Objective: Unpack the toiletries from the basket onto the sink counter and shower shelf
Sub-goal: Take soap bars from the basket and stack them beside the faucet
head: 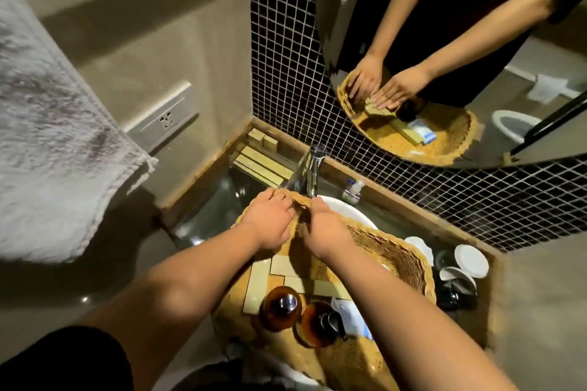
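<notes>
Left hand (269, 221) and right hand (327, 228) lay spread, palms down, inside the basket (409, 259) at its faucet-side end.

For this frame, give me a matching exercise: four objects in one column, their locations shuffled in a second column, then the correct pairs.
Objects:
1. amber bottles
2. faucet
3. white cups
4. stacked pale boxes

Locations:
A. back left corner of the counter
B. inside the wicker basket, near end
C. counter right of the basket
D. just beyond the hands, at the basket's far rim

Pairs: 1-B, 2-D, 3-C, 4-A
</notes>
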